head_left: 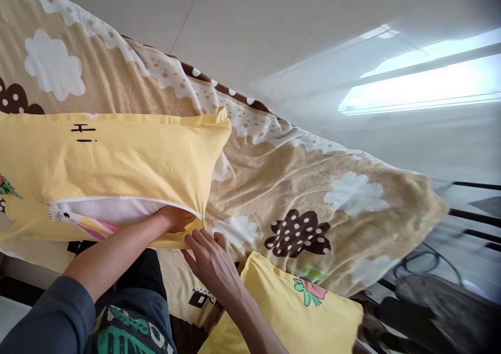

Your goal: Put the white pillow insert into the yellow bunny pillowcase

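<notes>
Pillowcase (144, 161), yellow, lying on the rumpled blanket (258, 179). Looks soft, light and hard to damage. Likely best held by the corner of the opening (113, 208): pinched there in the right hand (213, 257); left hand (179, 219) just inside, grip impossible to tell. Gapes along the near edge; has room over blanket to the right.

Two yellow pillowcases (129, 166) (289, 309), two bare hands (177, 219) (211, 257), one cloud-print blanket (258, 182).

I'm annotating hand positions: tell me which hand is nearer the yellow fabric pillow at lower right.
Right. The right hand is up-left of that pillow, at the right end of the opening in the yellow fabric pillowcase; the left hand is farther left, partly inside.
</notes>
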The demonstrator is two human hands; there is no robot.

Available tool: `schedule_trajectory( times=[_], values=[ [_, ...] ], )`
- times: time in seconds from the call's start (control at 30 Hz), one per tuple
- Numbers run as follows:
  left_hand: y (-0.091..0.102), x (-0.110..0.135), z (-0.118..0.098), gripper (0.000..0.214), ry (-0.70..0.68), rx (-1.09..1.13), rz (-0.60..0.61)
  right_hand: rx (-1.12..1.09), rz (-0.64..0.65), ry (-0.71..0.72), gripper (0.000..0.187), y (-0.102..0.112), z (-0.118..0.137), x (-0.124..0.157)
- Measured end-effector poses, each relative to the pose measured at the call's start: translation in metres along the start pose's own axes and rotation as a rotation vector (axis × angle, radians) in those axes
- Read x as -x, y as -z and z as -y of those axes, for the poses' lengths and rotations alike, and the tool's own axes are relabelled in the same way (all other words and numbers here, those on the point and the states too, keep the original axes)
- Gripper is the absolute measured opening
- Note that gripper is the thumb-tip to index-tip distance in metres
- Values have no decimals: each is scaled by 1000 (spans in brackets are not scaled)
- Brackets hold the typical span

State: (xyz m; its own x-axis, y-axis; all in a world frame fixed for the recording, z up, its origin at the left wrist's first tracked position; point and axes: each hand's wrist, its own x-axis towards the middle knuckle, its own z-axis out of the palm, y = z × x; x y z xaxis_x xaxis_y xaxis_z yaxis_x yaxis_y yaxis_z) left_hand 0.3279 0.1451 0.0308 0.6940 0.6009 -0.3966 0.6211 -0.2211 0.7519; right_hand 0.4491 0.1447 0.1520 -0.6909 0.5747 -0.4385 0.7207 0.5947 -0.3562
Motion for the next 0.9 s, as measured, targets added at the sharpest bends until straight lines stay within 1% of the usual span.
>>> schedule_trajectory(
  times=[0.07, 0.1, 0.17, 0.2, 0.23, 0.33, 0.4, 0.47, 0.57, 0.67, 0.73, 0.83, 0.9],
  values=[
    [-10, 4, 6, 51, 72, 13, 41, 105, 87, -87, 13, -13, -4, 1],
    [-14, 8, 9, 60, 101, 22, 57, 142, 124, -102, 16, -17, -4, 1],
    [-16, 14, 14, 72, 118, 51, 83, 183, 159, -93, 22, -17, -3, 3],
    [-15, 17, 16, 73, 113, 83, 83, 192, 159, -78, 24, -14, -1, 4],
    [-14, 18, 17, 71, 112, 120, 72, 196, 152, -57, 25, -10, 0, 5],
    [-8, 19, 17, 51, 157, 227, 24, 195, 156, -1, 25, 2, 2, 7],
    [-6, 18, 16, 42, 206, 248, 13, 192, 183, 1, 26, 7, 2, 7],
    [-5, 19, 16, 39, 227, 260, 23, 192, 201, -7, 26, 9, 3, 6],
    [-7, 24, 16, 41, 199, 254, 55, 184, 204, -6, 26, 12, 5, 6],
    [-8, 30, 16, 55, 136, 223, 70, 178, 210, 12, 26, 13, 7, 7],
    [-8, 32, 14, 58, 126, 204, 41, 181, 214, 18, 26, 14, 7, 8],
    [-12, 28, 7, 53, 124, 183, -14, 180, 206, 16, 26, 13, 7, 7],
    [-16, 25, 0, 54, 108, 163, -28, 180, 200, 12, 26, 11, 7, 7]
  ],
)
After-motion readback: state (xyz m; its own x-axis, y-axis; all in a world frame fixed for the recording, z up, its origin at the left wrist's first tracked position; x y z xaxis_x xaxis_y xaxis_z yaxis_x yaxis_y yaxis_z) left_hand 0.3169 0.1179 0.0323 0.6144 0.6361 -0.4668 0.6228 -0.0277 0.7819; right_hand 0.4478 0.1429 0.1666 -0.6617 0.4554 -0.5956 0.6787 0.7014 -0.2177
